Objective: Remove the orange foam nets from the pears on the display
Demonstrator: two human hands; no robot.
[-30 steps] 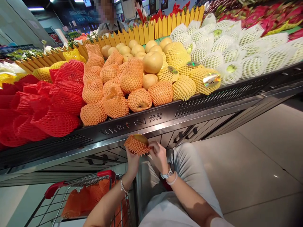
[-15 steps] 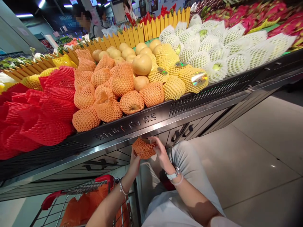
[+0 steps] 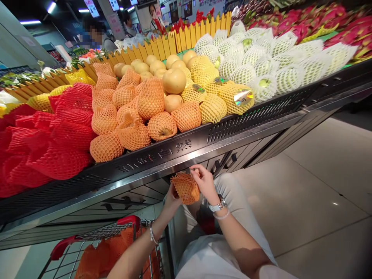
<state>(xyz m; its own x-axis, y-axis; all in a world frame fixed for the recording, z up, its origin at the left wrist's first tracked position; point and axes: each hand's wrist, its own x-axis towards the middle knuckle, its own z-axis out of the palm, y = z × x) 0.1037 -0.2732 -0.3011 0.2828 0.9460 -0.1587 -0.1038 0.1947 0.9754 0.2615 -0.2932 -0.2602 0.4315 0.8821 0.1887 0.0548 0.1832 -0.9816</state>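
In front of my lap is an orange foam fruit net (image 3: 186, 188), bulging and round; whether a fruit sits inside is hidden. My left hand (image 3: 173, 195) wraps around its left side and underside. At the upper right rim, my right hand (image 3: 203, 180) has thumb and fingers pinched together on the net's edge. Just beyond the hands, the display holds pears in similar orange nets (image 3: 162, 126). Behind those are bare round pears (image 3: 174, 80).
A black display rail (image 3: 162, 149) with a metal edge runs just ahead of my hands. A shopping cart (image 3: 66, 242) with orange nets stands at lower left. Red-netted fruit (image 3: 58, 147), yellow-netted fruit (image 3: 213, 108) and white-netted fruit (image 3: 263, 83) fill the display. People stand beyond the yellow fence (image 3: 158, 44).
Both hands and the net have moved slightly right. The net now looks rounder and more upright, and my right fingers have shifted from its side to its upper rim.
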